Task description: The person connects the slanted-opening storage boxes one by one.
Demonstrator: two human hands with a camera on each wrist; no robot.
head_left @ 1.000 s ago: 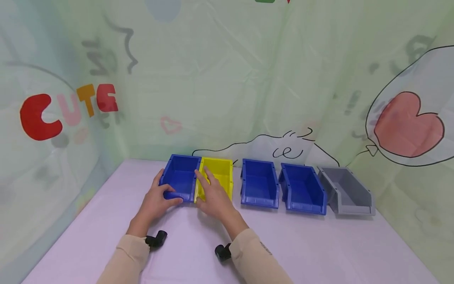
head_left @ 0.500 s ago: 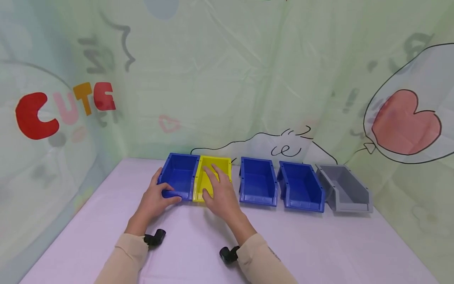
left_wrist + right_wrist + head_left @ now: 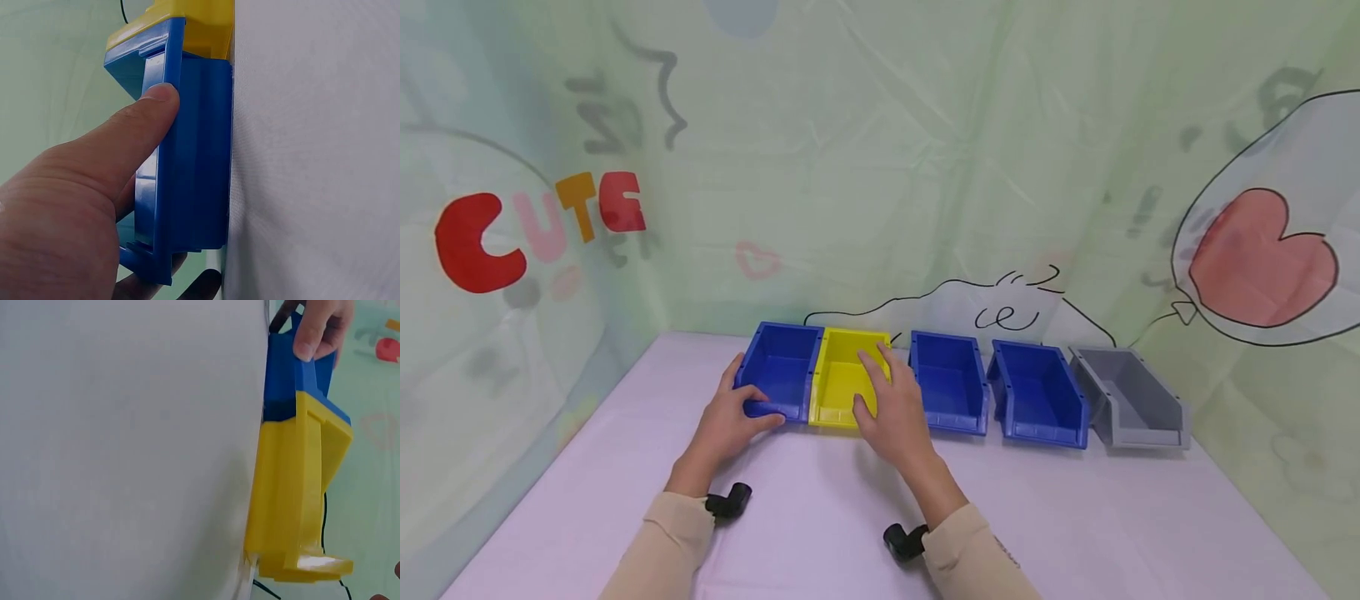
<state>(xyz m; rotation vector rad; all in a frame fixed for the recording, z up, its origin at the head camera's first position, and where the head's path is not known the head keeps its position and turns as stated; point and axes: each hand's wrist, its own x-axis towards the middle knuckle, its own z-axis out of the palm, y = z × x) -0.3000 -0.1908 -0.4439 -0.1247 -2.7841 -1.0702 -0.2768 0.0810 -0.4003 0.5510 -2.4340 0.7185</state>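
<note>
At the left end of a row of plastic storage bins, my left hand [image 3: 726, 421] holds the blue storage bin [image 3: 784, 367] by its front left corner. Its thumb [image 3: 156, 103] presses the front lip in the left wrist view, while the other fingers are partly hidden at the bin's side. Flush against that bin's right side stands the yellow storage bin [image 3: 838, 387]. Over the yellow bin's right edge is my right hand [image 3: 898, 417], fingers spread and loosely bent, with nothing in them. In the right wrist view, only bits of fingertip appear at the lower right, apart from the yellow bin [image 3: 275, 481].
Right of the yellow bin, past a gap, stand a second blue bin [image 3: 951, 387], a third blue bin [image 3: 1041, 392] and a grey bin [image 3: 1131, 400], the last two slightly angled. All sit on the pale tablecloth [image 3: 820, 517] before a printed curtain [image 3: 850, 167].
My right hand has moved rightward, from the seam between the blue and yellow bins across to the yellow bin's right edge. My left hand keeps its hold; the bins stay in place.
</note>
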